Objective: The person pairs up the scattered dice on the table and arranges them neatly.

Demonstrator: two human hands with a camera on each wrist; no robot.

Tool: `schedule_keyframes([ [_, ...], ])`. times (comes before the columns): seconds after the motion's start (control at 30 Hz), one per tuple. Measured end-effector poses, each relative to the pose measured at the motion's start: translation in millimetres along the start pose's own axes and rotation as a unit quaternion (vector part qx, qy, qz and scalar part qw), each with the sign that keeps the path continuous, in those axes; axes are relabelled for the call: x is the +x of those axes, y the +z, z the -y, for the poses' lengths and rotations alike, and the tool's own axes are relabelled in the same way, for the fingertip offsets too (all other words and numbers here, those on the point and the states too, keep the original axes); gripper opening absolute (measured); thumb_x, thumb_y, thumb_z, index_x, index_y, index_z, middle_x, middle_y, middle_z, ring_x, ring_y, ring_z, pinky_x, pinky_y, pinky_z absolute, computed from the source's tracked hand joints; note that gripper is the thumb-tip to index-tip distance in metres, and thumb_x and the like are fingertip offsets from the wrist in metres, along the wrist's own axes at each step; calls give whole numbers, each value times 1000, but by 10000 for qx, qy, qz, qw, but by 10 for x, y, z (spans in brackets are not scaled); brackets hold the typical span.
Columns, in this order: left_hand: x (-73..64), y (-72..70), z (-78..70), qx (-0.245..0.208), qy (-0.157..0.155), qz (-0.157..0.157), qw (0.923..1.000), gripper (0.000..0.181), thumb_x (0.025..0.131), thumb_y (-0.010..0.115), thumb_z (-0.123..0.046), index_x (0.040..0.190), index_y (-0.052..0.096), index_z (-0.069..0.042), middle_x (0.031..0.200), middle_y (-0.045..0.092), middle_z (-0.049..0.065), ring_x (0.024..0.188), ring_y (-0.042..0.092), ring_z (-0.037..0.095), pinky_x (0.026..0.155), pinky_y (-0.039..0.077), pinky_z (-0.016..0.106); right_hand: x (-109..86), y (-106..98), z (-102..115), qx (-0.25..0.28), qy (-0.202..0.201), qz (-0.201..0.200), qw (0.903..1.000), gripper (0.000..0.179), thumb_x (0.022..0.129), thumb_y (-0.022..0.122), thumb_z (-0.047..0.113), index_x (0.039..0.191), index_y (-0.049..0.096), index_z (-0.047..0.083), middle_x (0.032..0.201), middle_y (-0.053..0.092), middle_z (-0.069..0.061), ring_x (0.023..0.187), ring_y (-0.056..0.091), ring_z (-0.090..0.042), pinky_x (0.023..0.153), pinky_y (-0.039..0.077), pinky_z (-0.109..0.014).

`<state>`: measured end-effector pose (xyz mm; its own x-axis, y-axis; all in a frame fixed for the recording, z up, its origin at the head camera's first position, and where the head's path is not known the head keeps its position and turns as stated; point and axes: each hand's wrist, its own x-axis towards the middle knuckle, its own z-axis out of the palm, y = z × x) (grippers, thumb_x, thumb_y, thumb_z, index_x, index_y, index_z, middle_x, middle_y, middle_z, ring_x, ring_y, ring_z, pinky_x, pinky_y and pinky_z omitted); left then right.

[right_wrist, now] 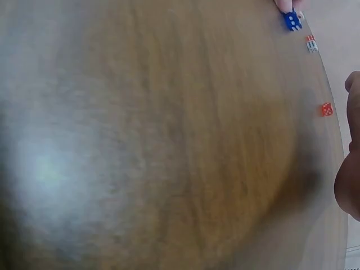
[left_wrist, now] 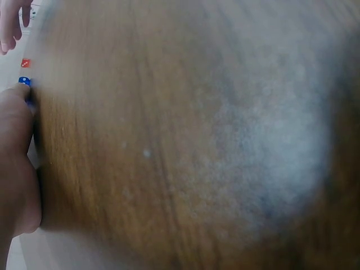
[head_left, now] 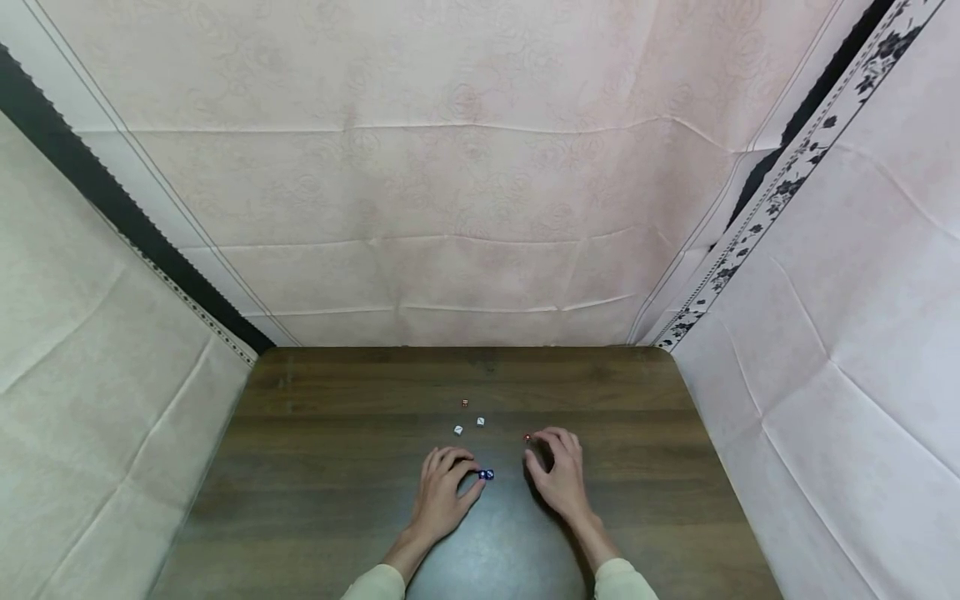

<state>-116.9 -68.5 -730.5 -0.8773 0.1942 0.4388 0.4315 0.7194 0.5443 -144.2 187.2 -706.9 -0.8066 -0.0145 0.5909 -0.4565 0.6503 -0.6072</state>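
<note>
Two blue dice (head_left: 490,474) sit side by side on the wooden table, the nearer one between the thumb and index fingertip of my left hand (head_left: 446,496), which pinches it. In the right wrist view a blue die (right_wrist: 293,21) shows white pips under those fingertips. My right hand (head_left: 558,475) is beside a red die (head_left: 527,437), its fingers loosely curved and its thumb apart from them. That red die (right_wrist: 327,109) stands on the table with a gap to the hand in the right wrist view.
Beyond the hands lie two white dice (head_left: 458,430) and another red die (head_left: 465,402). The brown table (head_left: 337,433) ends at a pale patterned cloth (head_left: 465,208) behind, with more cloth hanging at both sides.
</note>
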Motion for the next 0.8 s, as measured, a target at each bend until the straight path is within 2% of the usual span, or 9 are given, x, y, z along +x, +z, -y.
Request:
schedule_keyframes([
  [0.2,-1,-34,-26,-81,-150,164,9997,18,96,92,-34,109,85,-24,127,76,-2,132,66,32,126,41,72,70,-5,0,-207,442,119,9987,37,85,94,4,119,80,-3,121,75,-19,119,65,-41,105,45,-52],
  [0.4,-3,-45,-32,-81,-196,222,9995,17,97,91,-35,109,85,-25,128,76,-2,133,65,32,127,40,71,116,11,9,-263,836,301,9957,34,89,93,8,119,80,-1,123,76,-19,122,65,-42,109,46,-57],
  [0.6,-2,-35,-22,-85,-133,157,9998,18,96,92,-34,109,84,-24,127,76,-1,132,66,32,126,41,71,106,76,-24,-242,1036,401,9935,28,88,94,9,113,82,1,120,77,-18,121,67,-41,108,45,-57],
  [0.8,-3,-4,-2,5,30,-45,10000,18,93,94,-31,106,84,-24,125,76,-2,128,67,32,122,43,73,85,132,-56,-282,987,281,9943,24,86,96,8,104,82,1,113,78,-17,117,67,-42,106,45,-60],
])
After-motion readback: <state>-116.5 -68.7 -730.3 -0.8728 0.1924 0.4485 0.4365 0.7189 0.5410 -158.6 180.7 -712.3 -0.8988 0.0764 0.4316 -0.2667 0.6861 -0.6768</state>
